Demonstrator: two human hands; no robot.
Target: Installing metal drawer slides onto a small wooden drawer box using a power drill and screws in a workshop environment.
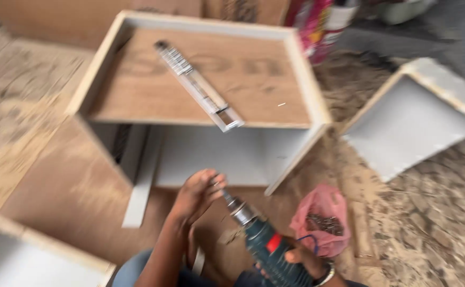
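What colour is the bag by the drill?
Pink bag, seen in the head view.

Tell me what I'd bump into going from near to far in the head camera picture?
Drill → left hand → drawer slide → drawer box back rim.

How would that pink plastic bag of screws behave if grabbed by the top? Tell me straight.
The pink bag would probably sag rather than keep its shape, since the film looks thin and crumpled. The dark screws heaped inside suggest it is heavy for its size. Its mouth looks open, so tipping it may spill them.
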